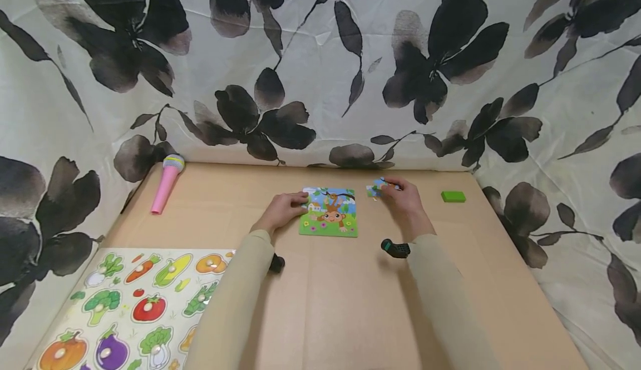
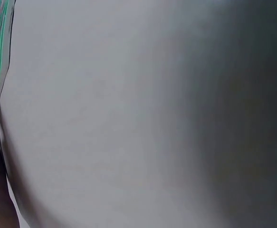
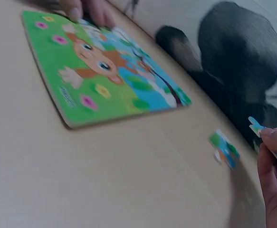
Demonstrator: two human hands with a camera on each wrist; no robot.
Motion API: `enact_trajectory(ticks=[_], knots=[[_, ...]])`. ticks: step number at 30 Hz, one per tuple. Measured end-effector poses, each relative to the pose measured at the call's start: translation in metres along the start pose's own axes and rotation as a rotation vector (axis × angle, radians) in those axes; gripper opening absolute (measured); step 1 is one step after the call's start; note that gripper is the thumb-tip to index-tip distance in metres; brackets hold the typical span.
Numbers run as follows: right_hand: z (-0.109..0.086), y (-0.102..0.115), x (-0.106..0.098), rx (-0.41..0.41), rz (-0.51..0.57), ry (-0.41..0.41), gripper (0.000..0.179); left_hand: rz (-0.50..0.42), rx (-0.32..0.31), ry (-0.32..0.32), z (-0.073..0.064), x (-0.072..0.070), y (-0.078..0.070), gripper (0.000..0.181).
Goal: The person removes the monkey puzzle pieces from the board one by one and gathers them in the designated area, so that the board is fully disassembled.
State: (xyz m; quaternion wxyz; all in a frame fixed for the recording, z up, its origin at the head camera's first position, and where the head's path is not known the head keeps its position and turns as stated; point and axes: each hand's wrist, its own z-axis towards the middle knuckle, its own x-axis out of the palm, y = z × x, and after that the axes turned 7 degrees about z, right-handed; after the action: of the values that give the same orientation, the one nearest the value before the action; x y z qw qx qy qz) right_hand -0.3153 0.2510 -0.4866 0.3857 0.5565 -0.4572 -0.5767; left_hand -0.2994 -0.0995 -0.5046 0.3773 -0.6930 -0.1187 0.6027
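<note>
A square monkey picture board [image 1: 328, 226] with a green and blue background lies on the table. My left hand [image 1: 284, 210] grips its left edge, with fingertips over the picture in the right wrist view. The left wrist view catches only a sliver of the board [image 2: 3, 52] at its far left. To the board's right, my right hand [image 1: 407, 202] pinches a small blue jigsaw piece [image 3: 255, 126] between thumb and finger, partly hidden by them. Below that hand, another jigsaw piece [image 3: 225, 148] lies on the table, apart from the board.
A vegetable puzzle board [image 1: 127, 281] lies at the front left, partly behind my left sleeve. A pink toy microphone [image 1: 167, 185] rests at the back left and a green block [image 1: 453, 196] at the right. Floral fabric [image 1: 325, 80] hangs behind the table.
</note>
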Motion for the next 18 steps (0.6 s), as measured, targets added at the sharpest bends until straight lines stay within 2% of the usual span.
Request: enact_trajectory(ticks=[5,8,13,18], knots=[[-0.002,-0.011,-0.027,0.068,-0.054,0.018,0.042,-0.006,0.020,-0.013,0.000,0.000,0.000,0.036],[-0.004,-0.015,-0.035,0.058,-0.126,0.048,0.040,-0.001,0.030,-0.019,0.000,0.000,0.001,0.036],[-0.004,-0.019,-0.041,-0.009,-0.244,0.071,0.032,0.009,0.034,-0.016,0.000,0.001,0.001,0.036],[0.000,-0.017,-0.037,-0.006,-0.290,0.099,0.030,0.001,0.031,-0.017,0.000,0.000,0.000,0.036]])
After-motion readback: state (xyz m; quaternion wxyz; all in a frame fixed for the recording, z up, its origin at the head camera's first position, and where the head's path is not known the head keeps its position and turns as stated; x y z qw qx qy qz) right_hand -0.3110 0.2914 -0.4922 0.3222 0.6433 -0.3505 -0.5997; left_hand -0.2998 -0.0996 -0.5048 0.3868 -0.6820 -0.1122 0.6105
